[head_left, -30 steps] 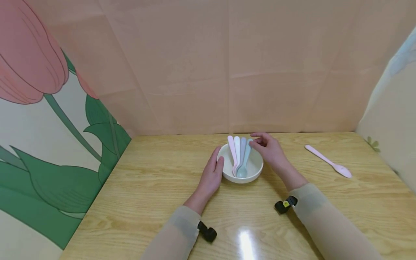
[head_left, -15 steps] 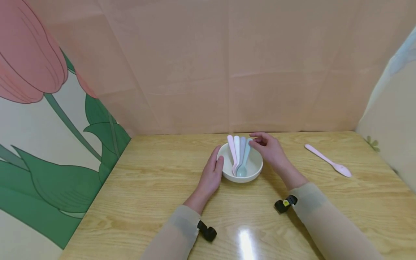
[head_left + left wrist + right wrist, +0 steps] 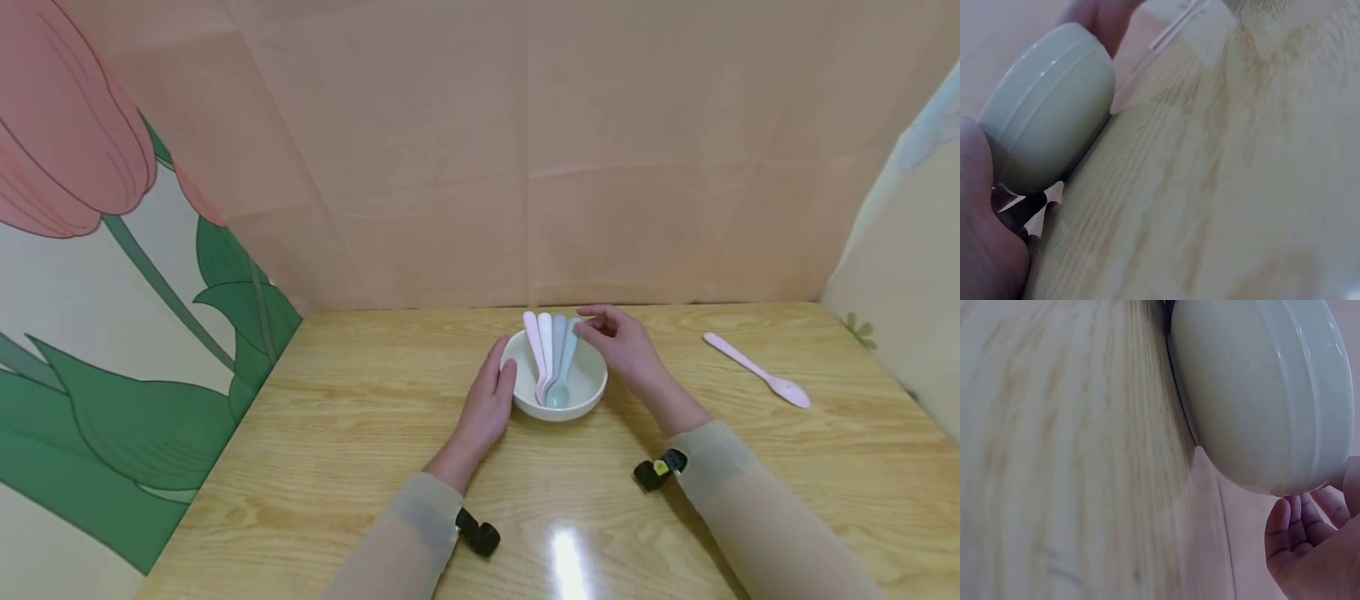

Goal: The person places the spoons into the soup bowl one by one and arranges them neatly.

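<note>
A white bowl (image 3: 592, 379) stands on the wooden table, its plain outer wall (image 3: 1054, 112) filling much of both wrist views. My left hand (image 3: 487, 400) grips its left side, thumb at the rim and fingers around the wall. Inside lean a pink spoon (image 3: 534, 340), a white spoon (image 3: 546, 337), a lavender spoon (image 3: 559, 337) and a pale blue-green spoon (image 3: 567, 362), handles up over the far rim. At the bowl's right, my right hand (image 3: 630, 350) pinches the blue-green spoon's handle end between thumb and index finger. In the right wrist view the bowl hides the spoons.
Another pink spoon (image 3: 750, 367) lies on the table (image 3: 360, 433) to the right, apart from the bowl. A pinkish cloth backdrop (image 3: 420, 167) rises behind the table's far edge. A tulip-patterned panel (image 3: 135, 333) borders the left side.
</note>
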The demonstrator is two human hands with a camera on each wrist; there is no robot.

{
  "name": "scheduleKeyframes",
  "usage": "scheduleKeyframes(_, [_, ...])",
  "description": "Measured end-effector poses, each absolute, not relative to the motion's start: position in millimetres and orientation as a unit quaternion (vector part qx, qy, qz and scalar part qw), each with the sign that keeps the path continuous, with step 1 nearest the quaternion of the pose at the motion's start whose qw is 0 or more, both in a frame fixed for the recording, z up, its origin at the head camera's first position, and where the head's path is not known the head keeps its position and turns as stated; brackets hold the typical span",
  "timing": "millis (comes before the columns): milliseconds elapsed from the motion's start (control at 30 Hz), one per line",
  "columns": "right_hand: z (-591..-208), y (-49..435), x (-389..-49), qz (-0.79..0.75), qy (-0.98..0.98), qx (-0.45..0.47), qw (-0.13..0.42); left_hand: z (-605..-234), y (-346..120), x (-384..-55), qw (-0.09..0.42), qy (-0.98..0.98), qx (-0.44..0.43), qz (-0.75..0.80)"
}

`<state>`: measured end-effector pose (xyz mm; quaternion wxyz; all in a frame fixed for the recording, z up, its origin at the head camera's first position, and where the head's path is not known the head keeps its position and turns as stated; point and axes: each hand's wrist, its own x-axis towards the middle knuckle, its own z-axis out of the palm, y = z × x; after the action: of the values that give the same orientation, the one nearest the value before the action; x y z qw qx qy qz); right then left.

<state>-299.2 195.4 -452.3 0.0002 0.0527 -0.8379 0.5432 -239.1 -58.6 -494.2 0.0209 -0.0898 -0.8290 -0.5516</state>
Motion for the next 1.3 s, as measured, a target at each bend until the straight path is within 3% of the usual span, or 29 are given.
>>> scheduleKeyframes(1300, [-438,232,-288,0.543,-0.837,0.056,0.039,-496,-56,-240,0.030,-0.824,-0.097,-0.557])
